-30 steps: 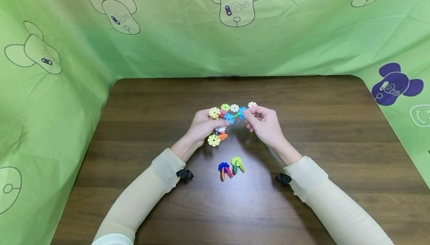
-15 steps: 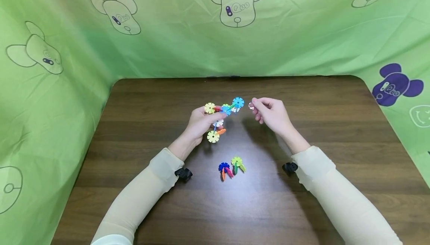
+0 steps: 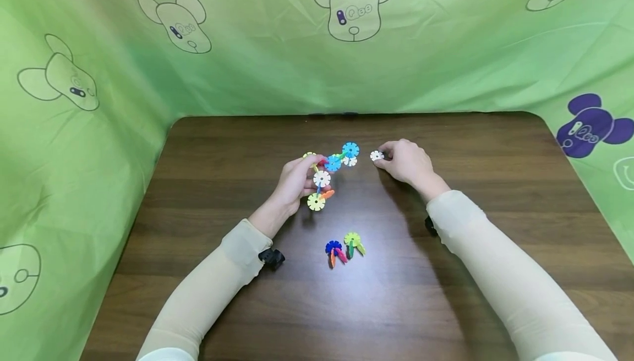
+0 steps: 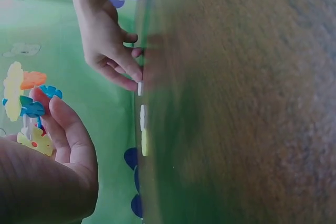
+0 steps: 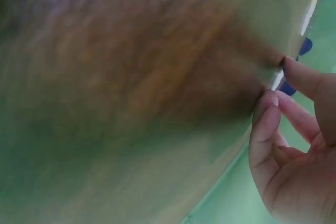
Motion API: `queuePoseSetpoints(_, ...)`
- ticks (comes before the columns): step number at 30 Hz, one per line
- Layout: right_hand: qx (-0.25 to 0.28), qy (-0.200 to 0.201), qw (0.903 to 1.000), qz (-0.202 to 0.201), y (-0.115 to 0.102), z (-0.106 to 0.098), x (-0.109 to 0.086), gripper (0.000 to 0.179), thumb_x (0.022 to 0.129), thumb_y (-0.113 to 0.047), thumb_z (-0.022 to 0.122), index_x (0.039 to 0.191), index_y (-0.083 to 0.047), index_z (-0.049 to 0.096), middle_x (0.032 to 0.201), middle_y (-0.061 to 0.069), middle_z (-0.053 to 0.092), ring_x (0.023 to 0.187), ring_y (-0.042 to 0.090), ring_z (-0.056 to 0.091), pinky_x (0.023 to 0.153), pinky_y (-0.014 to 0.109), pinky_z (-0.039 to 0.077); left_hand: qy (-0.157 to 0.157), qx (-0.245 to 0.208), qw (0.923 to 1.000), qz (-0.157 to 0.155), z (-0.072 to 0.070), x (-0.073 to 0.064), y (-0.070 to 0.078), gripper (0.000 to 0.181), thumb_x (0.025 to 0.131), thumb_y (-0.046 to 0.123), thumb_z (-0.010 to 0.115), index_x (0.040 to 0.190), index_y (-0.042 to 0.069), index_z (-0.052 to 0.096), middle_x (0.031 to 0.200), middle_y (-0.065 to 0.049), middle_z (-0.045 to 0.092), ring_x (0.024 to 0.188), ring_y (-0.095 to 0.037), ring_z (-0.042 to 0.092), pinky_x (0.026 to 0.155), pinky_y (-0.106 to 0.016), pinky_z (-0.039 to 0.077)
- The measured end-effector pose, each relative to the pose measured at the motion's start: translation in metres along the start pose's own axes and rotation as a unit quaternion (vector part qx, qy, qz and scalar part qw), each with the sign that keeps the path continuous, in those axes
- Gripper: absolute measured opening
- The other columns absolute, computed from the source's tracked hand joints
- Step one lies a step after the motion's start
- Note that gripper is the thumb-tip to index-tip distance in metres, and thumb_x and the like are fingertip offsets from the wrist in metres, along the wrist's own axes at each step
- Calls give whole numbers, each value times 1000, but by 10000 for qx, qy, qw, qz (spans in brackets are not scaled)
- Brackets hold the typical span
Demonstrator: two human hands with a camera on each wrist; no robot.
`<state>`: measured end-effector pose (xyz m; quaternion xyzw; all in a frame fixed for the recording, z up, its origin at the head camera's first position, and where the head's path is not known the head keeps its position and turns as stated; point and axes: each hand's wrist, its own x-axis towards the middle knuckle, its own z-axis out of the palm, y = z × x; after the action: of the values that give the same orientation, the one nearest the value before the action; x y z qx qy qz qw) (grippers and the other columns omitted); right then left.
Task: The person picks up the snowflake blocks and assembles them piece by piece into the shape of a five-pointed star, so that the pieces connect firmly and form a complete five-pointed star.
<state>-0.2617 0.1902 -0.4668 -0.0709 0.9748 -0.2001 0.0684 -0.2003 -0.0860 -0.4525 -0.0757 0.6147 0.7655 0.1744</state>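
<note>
In the head view my left hand (image 3: 293,182) holds a chain of joined plastic snowflake discs in the air, with blue (image 3: 350,149), white (image 3: 322,179) and yellow (image 3: 316,202) pieces showing. The left wrist view shows this chain (image 4: 32,107) in the curled left fingers, which hide part of it. To its right, my right hand (image 3: 408,163) pinches a white snowflake disc (image 3: 377,155) at the tabletop between thumb and fingers. That disc (image 5: 277,80) is mostly covered by the fingertips in the right wrist view.
Lime and white loose discs lie beyond the chain, the white one (image 3: 350,162) partly hidden by it. Nearer the body sit two small clusters, one with a dark blue disc (image 3: 333,247), one with a lime disc (image 3: 352,239). Green cloth (image 3: 257,64) hangs behind the wooden table (image 3: 223,146).
My right hand has let go of the blue disc on the chain and moved right to the white disc on the table. The left hand has turned the chain slightly.
</note>
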Motion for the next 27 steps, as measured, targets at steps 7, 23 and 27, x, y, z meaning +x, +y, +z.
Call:
queuePoseSetpoints(7,621,-198,9978,114,2,-1,0,35,95,-25,75,118,-3,64,112,17,69,103,35,64,91,53,46,-47,-23,10000,33,2,0,2,31,100,28,61,116,3,70,86,-4,69,62,-17,71,62,-28,59)
queuePoseSetpoints(23,4247,-595,9033,104,-40,8,-62,30,97,-5,72,119,13,63,102,25,71,84,25,72,79,37,61,-141,73,9999,-12,7,-1,2,33,101,28,61,119,3,71,88,-3,68,67,-17,72,62,-26,57)
queuePoseSetpoints(27,4619,-528,8853,86,-50,6,-71,31,97,-2,71,120,16,61,100,22,73,82,20,73,77,33,61,-151,161,9998,-35,9,-1,1,32,101,28,62,119,4,71,88,-3,68,68,-16,73,62,-26,56)
